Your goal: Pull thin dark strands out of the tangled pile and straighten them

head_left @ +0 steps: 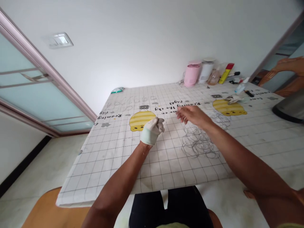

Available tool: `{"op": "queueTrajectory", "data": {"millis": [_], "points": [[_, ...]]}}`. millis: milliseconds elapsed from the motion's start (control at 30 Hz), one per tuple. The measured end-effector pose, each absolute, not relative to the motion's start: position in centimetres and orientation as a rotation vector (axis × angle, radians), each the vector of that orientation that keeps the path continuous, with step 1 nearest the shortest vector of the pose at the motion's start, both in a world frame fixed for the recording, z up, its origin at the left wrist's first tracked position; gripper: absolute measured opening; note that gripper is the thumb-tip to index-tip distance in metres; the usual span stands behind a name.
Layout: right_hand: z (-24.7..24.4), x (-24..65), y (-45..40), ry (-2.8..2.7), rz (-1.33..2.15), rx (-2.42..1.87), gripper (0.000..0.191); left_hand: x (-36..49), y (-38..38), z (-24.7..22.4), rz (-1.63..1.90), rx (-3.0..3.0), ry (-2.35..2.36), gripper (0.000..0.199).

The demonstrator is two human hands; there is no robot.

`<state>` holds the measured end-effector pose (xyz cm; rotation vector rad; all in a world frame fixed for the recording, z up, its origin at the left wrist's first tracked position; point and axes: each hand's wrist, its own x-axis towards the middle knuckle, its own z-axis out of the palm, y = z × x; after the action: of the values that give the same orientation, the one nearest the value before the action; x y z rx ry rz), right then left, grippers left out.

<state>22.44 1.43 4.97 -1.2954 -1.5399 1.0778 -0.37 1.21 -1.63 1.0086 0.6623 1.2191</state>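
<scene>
My left hand (152, 129) wears a white work glove with a pale green cuff. Its fingers are closed over the middle of the table, beside a yellow printed bear; anything inside the grip is too small to make out. To its right, my bare right hand (188, 114) hovers with fingers loosely bent and apart, and no object shows in them. Below and behind that hand lies a loose tangle of thin grey wire (199, 144). Another whitish glove (234, 98) rests crumpled on the right-hand bear print.
A checked tablecloth (114, 171) covers the table. Along the wall stand a pink canister (192, 74), a white one (206, 71), a bottle (214, 77) and a yellow can with red cap (225, 73). A dark metallic vessel (291, 106) is at right, a green packet (117, 90) back left.
</scene>
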Motion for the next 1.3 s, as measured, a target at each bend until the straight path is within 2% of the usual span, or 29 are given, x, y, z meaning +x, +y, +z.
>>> {"op": "queueTrajectory", "data": {"millis": [133,367,467,733,933,1300], "points": [[1.6,19.1,0.0,-1.475,1.356,-1.082,0.049,-0.8,1.4,-1.5,1.174,0.986,0.711,0.042],[0.3,15.6,-0.6,-1.281,1.178,-0.945,0.029,-1.6,2.3,-2.0,1.232,1.019,0.804,0.045],[-0.1,15.2,-0.3,-1.245,1.148,-0.947,0.028,-1.7,2.2,-2.0,1.290,1.074,0.952,0.049],[-1.0,13.7,-0.2,-1.127,1.208,-0.881,0.027,-1.0,1.0,-0.6,1.264,1.241,1.314,0.044],[-1.2,14.0,-0.2,-1.162,1.351,-0.891,0.019,-0.4,1.1,-0.9,1.088,1.381,1.381,0.038],[-1.4,16.0,-0.2,-1.137,1.481,-0.938,0.020,0.0,0.7,-1.8,0.984,1.632,1.345,0.042]]}}
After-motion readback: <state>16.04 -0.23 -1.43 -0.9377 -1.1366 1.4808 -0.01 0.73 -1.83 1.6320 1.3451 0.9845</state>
